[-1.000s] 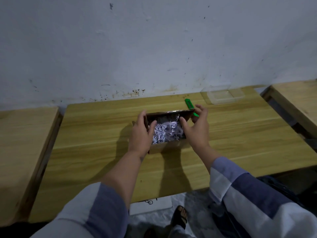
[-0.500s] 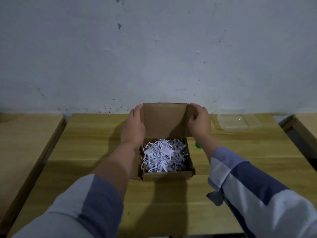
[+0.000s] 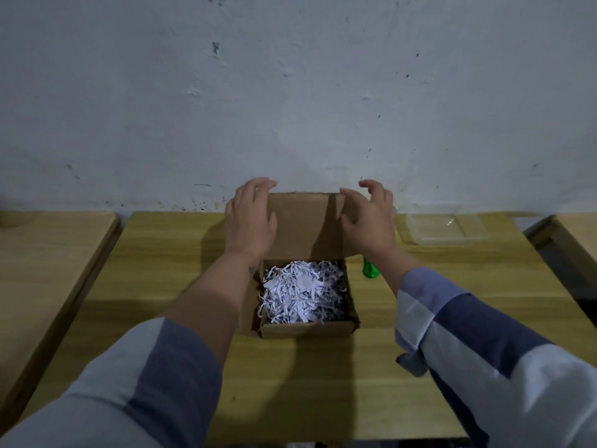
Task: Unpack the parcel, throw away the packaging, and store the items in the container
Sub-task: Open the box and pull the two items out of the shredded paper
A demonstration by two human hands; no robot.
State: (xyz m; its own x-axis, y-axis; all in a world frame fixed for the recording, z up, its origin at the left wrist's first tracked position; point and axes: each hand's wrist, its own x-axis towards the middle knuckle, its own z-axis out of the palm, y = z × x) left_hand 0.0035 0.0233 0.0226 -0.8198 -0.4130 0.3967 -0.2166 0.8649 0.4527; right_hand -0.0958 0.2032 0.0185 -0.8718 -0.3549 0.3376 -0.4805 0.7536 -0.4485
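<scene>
A small brown cardboard parcel box (image 3: 307, 331) stands in the middle of the wooden table (image 3: 161, 273). Its lid (image 3: 303, 227) is flipped up and stands upright toward the wall. White shredded paper (image 3: 300, 292) fills the box and hides whatever lies beneath. My left hand (image 3: 250, 221) is at the lid's left edge, fingers spread over the top corner. My right hand (image 3: 368, 221) is at the lid's right edge, thumb near the corner, fingers curled and lifted off. A clear plastic container (image 3: 445, 229) sits empty at the back right.
A small green object (image 3: 370, 270) lies on the table just right of the box, partly behind my right wrist. Separate wooden tables flank this one at left (image 3: 48, 270) and right (image 3: 578, 227). The white wall rises directly behind.
The lid went from half shut to fully upright. My hands moved up its sides, and their fingers have now spread and loosened from the edges. The view shifted closer and higher.
</scene>
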